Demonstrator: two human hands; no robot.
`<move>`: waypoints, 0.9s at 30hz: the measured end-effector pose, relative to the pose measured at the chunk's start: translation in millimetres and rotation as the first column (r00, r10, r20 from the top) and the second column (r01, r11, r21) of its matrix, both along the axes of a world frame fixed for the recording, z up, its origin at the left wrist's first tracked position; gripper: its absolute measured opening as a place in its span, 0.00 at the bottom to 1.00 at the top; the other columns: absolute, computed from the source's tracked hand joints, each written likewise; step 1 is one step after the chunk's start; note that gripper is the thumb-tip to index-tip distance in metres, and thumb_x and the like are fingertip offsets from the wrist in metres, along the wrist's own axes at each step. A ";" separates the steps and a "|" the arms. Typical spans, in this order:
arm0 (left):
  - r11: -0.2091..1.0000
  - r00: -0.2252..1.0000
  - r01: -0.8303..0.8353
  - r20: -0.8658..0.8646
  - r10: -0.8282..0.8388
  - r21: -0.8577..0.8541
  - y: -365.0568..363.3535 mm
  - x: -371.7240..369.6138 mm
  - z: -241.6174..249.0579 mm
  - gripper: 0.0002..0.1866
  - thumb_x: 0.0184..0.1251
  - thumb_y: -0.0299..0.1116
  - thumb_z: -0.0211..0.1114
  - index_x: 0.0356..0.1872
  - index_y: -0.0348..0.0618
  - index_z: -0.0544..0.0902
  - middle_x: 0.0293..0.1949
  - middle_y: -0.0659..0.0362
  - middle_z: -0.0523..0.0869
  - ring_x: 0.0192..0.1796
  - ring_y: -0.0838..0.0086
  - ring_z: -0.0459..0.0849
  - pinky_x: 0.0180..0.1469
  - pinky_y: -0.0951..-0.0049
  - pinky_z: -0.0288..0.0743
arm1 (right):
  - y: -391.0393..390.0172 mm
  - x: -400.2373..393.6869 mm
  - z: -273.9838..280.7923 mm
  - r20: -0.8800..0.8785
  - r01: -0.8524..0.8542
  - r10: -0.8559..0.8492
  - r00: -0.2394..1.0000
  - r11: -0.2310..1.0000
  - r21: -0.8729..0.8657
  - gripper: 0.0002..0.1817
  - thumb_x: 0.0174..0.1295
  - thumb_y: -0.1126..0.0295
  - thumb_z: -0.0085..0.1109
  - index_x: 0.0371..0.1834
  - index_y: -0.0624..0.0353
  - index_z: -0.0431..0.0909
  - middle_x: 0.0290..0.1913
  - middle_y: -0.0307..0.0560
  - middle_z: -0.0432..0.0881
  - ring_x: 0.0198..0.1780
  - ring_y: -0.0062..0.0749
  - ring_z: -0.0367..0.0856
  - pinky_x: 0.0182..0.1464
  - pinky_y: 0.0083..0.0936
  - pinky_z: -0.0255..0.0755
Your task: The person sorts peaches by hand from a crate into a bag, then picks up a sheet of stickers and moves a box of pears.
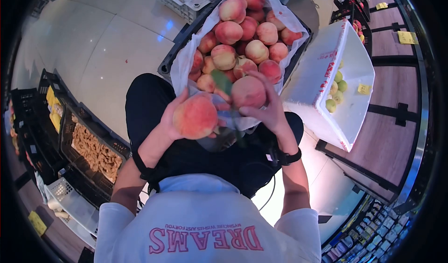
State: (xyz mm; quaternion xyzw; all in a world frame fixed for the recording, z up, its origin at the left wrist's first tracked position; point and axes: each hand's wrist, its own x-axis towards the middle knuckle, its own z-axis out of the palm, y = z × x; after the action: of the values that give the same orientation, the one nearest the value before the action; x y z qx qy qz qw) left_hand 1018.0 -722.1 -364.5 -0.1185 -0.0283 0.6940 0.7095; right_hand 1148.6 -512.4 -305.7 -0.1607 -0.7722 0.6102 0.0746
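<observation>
A large pink-and-yellow peach (195, 116) rests in my left hand (171, 121), whose fingers curl around its side and underneath. My right hand (271, 112) grips a darker pink peach (248, 93) from its right side, thumb below it and fingers over the top. Between the two peaches is a blurred green leaf (221, 81); I cannot make out what it is attached to. Just beyond my hands stands a dark crate with a white plastic liner (183, 66), heaped with peaches (229, 32). Something clear and crumpled, perhaps plastic (218, 140), lies below my hands, partly hidden.
To the right, a white foam box (305, 88) holds several green-yellow fruits (339, 86). Black crates at left contain ginger (93, 146) and yellow produce (55, 116). A grey crate (173, 3) stands beyond the peaches, on the tiled floor (100, 43).
</observation>
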 end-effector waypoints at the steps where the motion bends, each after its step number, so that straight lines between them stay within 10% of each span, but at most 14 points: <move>1: 0.999 0.995 0.037 -0.091 -0.038 -0.021 -1.1 2.4 -2.1 0.41 0.61 0.59 0.53 0.68 0.43 0.54 0.66 0.40 0.58 0.60 0.31 0.63 0.50 0.31 0.66 | -1.8 -2.1 2.9 -0.016 -0.058 0.058 0.998 0.998 -0.010 0.44 0.40 0.66 0.75 0.63 0.60 0.62 0.58 0.46 0.70 0.60 0.31 0.67 0.63 0.28 0.60; 3: 0.991 0.920 0.084 -0.374 -0.117 -0.102 -6.2 5.1 0.4 0.47 0.55 0.60 0.58 0.67 0.37 0.53 0.64 0.31 0.57 0.58 0.29 0.66 0.50 0.34 0.68 | -5.7 -4.7 5.9 -0.048 -0.174 0.172 0.984 0.984 -0.029 0.46 0.37 0.65 0.77 0.63 0.61 0.62 0.59 0.46 0.69 0.61 0.31 0.67 0.63 0.28 0.60; 7: 0.930 0.942 0.330 -0.123 -0.313 0.161 -21.9 7.6 -17.5 0.55 0.47 0.57 0.65 0.66 0.26 0.50 0.55 0.18 0.60 0.55 0.28 0.68 0.55 0.46 0.70 | -14.9 -8.4 8.9 0.068 -0.347 0.388 0.919 0.879 -0.326 0.49 0.37 0.61 0.77 0.64 0.61 0.59 0.62 0.47 0.64 0.64 0.34 0.63 0.65 0.30 0.58; 13: 0.907 0.967 0.201 0.074 -0.245 0.371 -23.3 19.8 -17.8 0.56 0.43 0.55 0.68 0.66 0.28 0.49 0.57 0.22 0.60 0.55 0.32 0.70 0.55 0.45 0.70 | -15.6 -18.5 7.1 -0.094 -0.511 0.516 0.852 0.857 0.075 0.49 0.39 0.59 0.76 0.66 0.57 0.59 0.67 0.44 0.58 0.67 0.37 0.59 0.68 0.33 0.51; 16: 0.928 0.977 0.191 0.033 -0.213 0.319 -27.2 17.6 -13.5 0.55 0.43 0.53 0.68 0.67 0.30 0.49 0.58 0.24 0.61 0.54 0.32 0.71 0.54 0.44 0.70 | -5.4 -22.5 5.4 -0.182 -0.508 0.476 0.860 0.776 -0.373 0.47 0.41 0.56 0.74 0.66 0.58 0.60 0.67 0.47 0.60 0.67 0.37 0.60 0.67 0.34 0.54; 20: 0.945 0.985 0.162 0.007 -0.171 0.286 -34.2 15.5 -9.3 0.55 0.43 0.50 0.69 0.67 0.31 0.48 0.59 0.26 0.61 0.52 0.32 0.72 0.53 0.43 0.71 | 18.8 -56.3 -30.9 0.046 -0.065 0.060 0.997 0.991 0.121 0.42 0.42 0.58 0.71 0.61 0.60 0.62 0.50 0.51 0.73 0.53 0.41 0.72 0.54 0.37 0.65; 22: 0.952 0.988 0.149 -0.006 -0.153 0.268 -38.1 16.0 -7.2 0.54 0.43 0.49 0.69 0.67 0.32 0.48 0.59 0.28 0.61 0.52 0.32 0.72 0.53 0.43 0.71 | 24.0 -78.3 -62.3 -0.077 -0.003 0.084 0.993 0.697 0.717 0.40 0.43 0.56 0.70 0.57 0.63 0.63 0.45 0.52 0.75 0.48 0.42 0.74 0.48 0.39 0.68; 27: 0.971 0.995 0.097 -0.031 -0.092 0.218 -48.7 15.2 -1.3 0.53 0.43 0.45 0.69 0.68 0.34 0.47 0.60 0.31 0.62 0.50 0.33 0.74 0.52 0.41 0.72 | 5.1 -112.0 -98.2 0.183 -0.084 -0.123 0.975 0.561 0.824 0.37 0.45 0.53 0.67 0.52 0.68 0.65 0.45 0.61 0.74 0.45 0.54 0.73 0.47 0.42 0.69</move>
State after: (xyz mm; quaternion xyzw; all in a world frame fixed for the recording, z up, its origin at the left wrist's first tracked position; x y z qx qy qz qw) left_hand 1033.2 -770.8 -365.8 -0.0336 -0.0914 0.6533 0.7508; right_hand 1036.7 -507.3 -403.9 -0.1818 -0.9691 0.1545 0.0623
